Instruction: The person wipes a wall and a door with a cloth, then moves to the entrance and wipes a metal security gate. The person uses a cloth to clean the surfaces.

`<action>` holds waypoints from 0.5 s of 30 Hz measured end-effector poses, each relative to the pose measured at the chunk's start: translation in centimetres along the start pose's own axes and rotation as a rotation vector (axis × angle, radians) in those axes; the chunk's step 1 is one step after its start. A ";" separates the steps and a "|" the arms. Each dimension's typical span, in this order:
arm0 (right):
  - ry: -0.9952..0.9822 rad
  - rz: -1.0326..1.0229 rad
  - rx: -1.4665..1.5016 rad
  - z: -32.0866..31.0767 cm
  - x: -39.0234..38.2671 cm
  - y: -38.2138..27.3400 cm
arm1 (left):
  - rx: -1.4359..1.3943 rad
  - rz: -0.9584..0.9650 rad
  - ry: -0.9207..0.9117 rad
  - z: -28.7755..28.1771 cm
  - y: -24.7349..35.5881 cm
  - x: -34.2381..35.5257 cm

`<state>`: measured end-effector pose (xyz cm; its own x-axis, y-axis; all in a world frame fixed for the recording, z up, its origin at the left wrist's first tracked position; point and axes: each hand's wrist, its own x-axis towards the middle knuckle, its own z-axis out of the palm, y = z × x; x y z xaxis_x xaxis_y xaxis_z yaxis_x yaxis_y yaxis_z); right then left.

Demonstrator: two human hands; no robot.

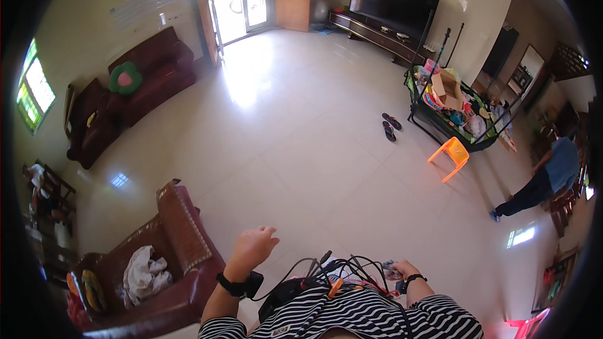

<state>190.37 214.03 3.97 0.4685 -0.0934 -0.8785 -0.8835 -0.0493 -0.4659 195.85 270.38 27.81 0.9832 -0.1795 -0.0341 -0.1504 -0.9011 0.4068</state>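
Note:
My left hand [256, 242] is raised over the tiled floor, to the right of a maroon leather armchair [182, 226]. Its fingers are loosely bent and partly apart, with nothing visible in them. Lower and to the right, close to my body, my right hand [407, 269] is closed on a bunched greyish patterned cloth [391, 270]; the cables partly hide what lies beside it. Black cables [314, 266] hang in loops in front of my striped shirt. A black band with a small box [251, 284] sits on my left wrist, and a similar one on the right.
A crumpled white cloth [144, 275] lies on the armchair. An orange plastic chair [451, 157], dark flip-flops [391, 127] and a green-edged playpen [452, 127] full of things stand ahead right. Another person [546, 172] is at the far right. A maroon sofa [160, 66] lines the left wall.

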 end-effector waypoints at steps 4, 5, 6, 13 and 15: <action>0.156 0.170 -0.057 -0.5 3.1 -3.5 | -0.007 0.081 0.022 0.2 -2.0 8.9; 0.213 0.148 -0.250 -0.9 3.9 -4.9 | 0.010 0.066 0.016 0.2 -2.3 11.3; 0.213 0.263 0.038 -1.3 4.8 -6.2 | 0.028 0.053 0.015 0.1 -2.6 13.6; 0.090 0.246 0.007 -1.6 16.9 -25.8 | 0.055 -0.002 -0.016 -4.8 -2.8 31.0; 0.021 0.155 0.091 -0.4 21.9 -33.4 | 0.073 -0.004 0.011 -6.2 -2.7 35.7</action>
<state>230.13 213.28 0.32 0.3253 -0.1135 -0.9388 -0.9411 0.0577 -0.3331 232.01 268.83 31.12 0.9847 -0.1722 -0.0250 -0.1538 -0.9283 0.3386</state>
